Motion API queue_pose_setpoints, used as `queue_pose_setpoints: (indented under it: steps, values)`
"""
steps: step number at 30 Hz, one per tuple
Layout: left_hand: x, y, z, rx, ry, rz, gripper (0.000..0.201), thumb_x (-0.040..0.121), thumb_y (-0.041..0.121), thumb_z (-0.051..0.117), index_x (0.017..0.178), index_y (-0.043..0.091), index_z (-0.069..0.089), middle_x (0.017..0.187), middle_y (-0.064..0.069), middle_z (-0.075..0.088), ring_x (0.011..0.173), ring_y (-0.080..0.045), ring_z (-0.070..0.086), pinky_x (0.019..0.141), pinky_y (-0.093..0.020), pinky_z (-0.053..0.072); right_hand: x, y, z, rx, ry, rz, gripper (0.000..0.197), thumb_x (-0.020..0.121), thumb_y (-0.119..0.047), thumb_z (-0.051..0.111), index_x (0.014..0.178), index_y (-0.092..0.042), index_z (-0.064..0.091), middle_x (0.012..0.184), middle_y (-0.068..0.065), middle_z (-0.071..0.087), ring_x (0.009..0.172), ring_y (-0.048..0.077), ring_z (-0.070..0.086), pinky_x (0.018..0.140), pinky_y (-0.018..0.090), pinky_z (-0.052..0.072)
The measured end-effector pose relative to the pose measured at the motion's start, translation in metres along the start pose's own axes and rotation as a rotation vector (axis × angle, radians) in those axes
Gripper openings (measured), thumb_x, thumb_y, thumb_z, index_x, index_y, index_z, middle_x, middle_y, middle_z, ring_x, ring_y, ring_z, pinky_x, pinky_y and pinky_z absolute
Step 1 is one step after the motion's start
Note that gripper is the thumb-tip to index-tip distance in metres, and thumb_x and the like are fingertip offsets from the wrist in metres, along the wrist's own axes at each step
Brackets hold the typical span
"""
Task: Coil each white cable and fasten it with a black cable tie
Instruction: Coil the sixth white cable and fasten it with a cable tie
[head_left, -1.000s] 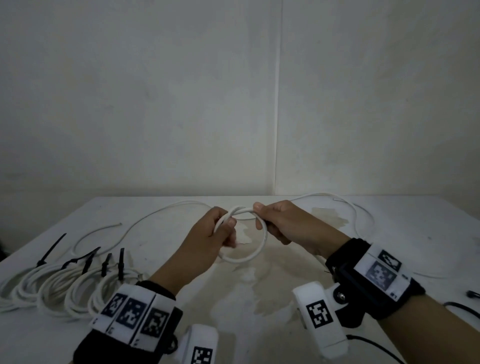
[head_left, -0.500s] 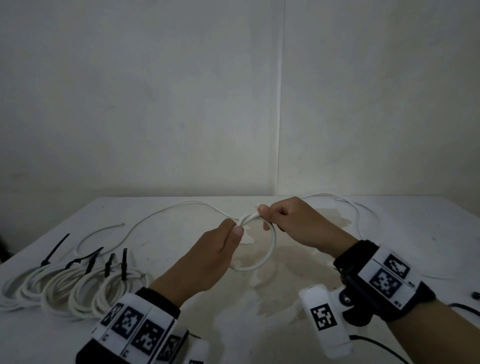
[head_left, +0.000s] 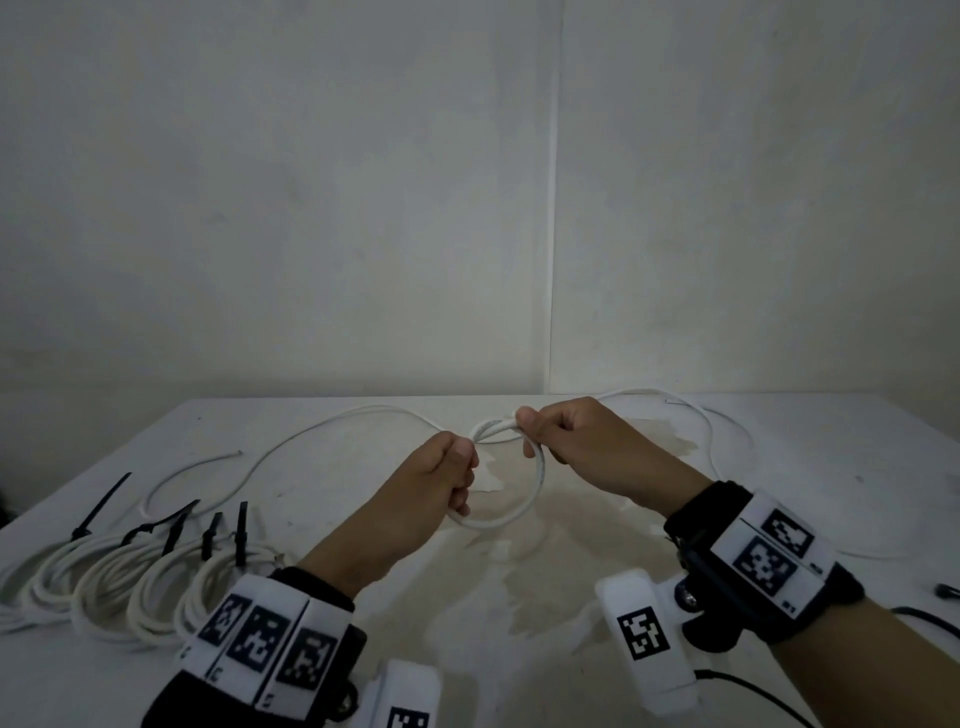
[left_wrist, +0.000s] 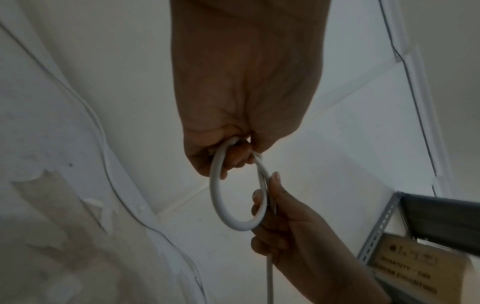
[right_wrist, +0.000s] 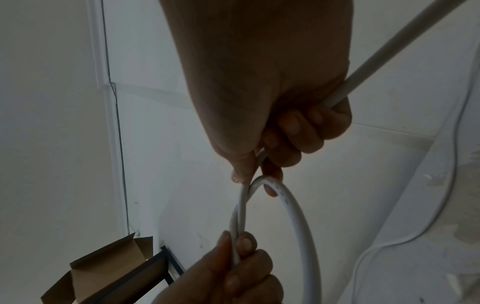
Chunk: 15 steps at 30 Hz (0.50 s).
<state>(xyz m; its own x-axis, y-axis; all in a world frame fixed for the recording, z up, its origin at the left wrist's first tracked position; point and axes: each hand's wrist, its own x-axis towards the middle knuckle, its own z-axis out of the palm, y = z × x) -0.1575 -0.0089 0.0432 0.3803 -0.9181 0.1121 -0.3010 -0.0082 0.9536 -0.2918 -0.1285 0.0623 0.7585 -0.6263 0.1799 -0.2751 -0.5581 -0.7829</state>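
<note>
White table (head_left: 779, 467) w/ coiling underway: left hand (head_left: 441, 483) and right hand (head_left: 576, 447) each pinch white cable (head_left: 537, 483), loop between them. Next: feed slack beyond right hand into another turn.

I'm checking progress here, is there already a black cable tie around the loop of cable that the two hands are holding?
No: the cable loop held between the left hand and right hand is bare white, with no black tie on it.

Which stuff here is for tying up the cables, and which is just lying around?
For the job: white cable, held in a loop by left hand and right hand; tied coils; black cable ties.

Just lying about: black wire, cardboard box.
</note>
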Motion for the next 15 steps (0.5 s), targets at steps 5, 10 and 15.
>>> queue_pose_setpoints:
  steps: [5,10,15]
  values:
    - [-0.001,0.000,0.006,0.133,0.067,0.068,0.034,0.098,0.032,0.033,0.069,0.016,0.038,0.062,0.004,0.037,0.055,-0.009,0.037,0.062,-0.018,0.040,0.001,0.001,0.002,-0.002,0.014,-0.016,0.046,0.091,-0.049,0.041,0.066,-0.017,0.063,0.050,-0.005,0.030,0.037,0.005,0.026,0.041,0.011,0.024]
    - [0.002,-0.001,0.004,0.080,0.205,0.123,0.036,0.098,0.028,0.035,0.066,0.012,0.038,0.057,0.002,0.038,0.045,-0.003,0.039,0.057,-0.021,0.038,0.003,0.009,0.009,0.001,0.056,-0.094,0.037,0.094,-0.041,0.040,0.079,-0.013,0.058,0.050,-0.011,0.043,0.046,0.002,0.038,0.053,0.017,0.030]
    - [0.013,-0.002,-0.025,-0.258,0.312,0.022,0.034,0.099,0.021,0.035,0.065,0.016,0.034,0.052,0.004,0.031,0.040,-0.005,0.030,0.044,-0.019,0.033,0.001,0.042,-0.002,-0.181,0.278,-0.203,0.003,0.095,-0.027,0.045,0.094,-0.027,0.047,0.059,-0.009,0.043,0.049,0.004,0.041,0.051,0.021,0.028]
